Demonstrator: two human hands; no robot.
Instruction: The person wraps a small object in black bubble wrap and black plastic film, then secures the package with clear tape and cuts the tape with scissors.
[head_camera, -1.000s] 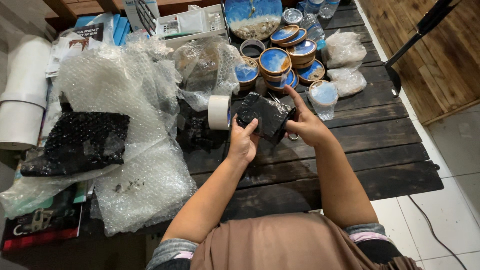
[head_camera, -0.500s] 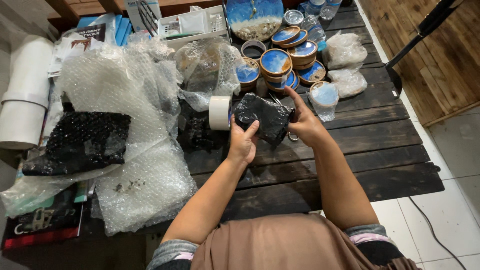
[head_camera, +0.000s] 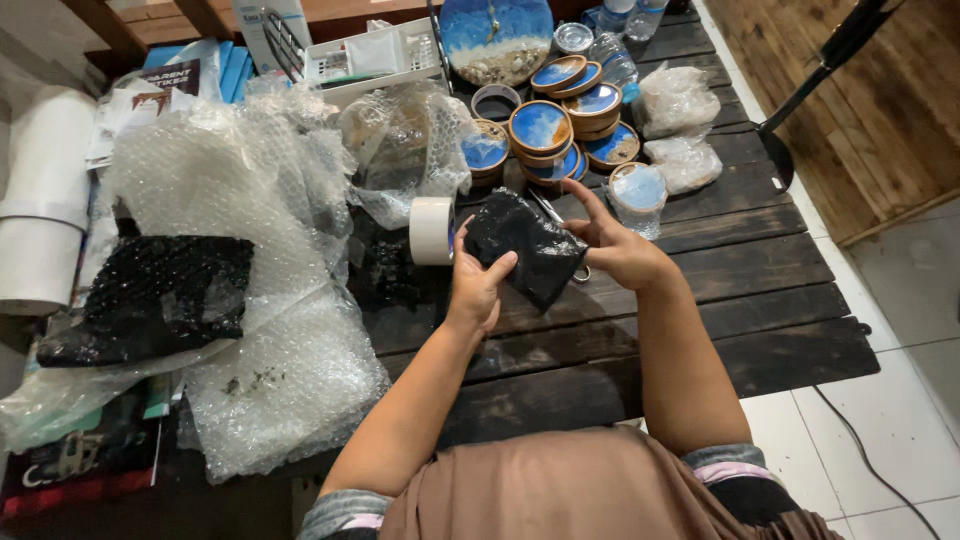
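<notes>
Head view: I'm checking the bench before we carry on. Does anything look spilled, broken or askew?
Nothing looks spilled or broken. Both hands, left and right, hold a black wrapped bundle; loose bubble wrap sprawls across the table.

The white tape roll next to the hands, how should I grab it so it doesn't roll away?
Probably from above: the white tape roll stands on its edge on the dark slatted table, beside the left hand. Pinch its two flat sides, or hook a finger through the hole, since the curved rim would likely slip.
</notes>
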